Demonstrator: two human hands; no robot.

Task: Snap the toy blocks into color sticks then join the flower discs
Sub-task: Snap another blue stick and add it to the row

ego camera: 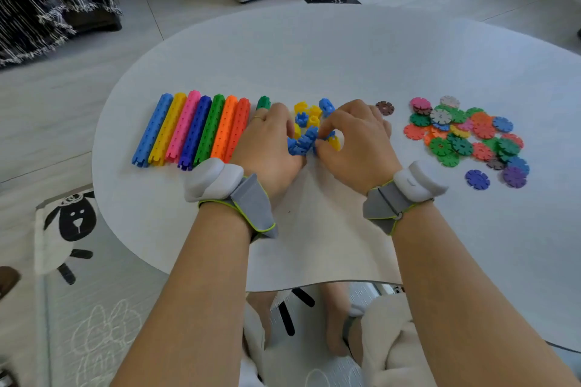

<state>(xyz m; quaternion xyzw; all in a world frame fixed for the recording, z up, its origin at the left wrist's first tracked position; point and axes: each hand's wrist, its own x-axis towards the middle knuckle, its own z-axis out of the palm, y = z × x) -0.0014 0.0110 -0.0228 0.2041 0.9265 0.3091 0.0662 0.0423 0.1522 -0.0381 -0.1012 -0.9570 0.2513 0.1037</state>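
Left hand point(270, 141) covers the near end of the green block point(263, 102), its fingertips lost among the loose blocks point(306, 116); right hand point(355, 135) pinches in there too, which piece is unclear. Flower discs point(462, 135) overlap, lower ones buried; table point(314, 50) runs off right

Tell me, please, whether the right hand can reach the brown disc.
Probably yes: the brown disc lies alone just beside the right hand, nothing between them, though that hand holds blocks.

You get nothing readable in this view: no text, label, brand, number or sign.
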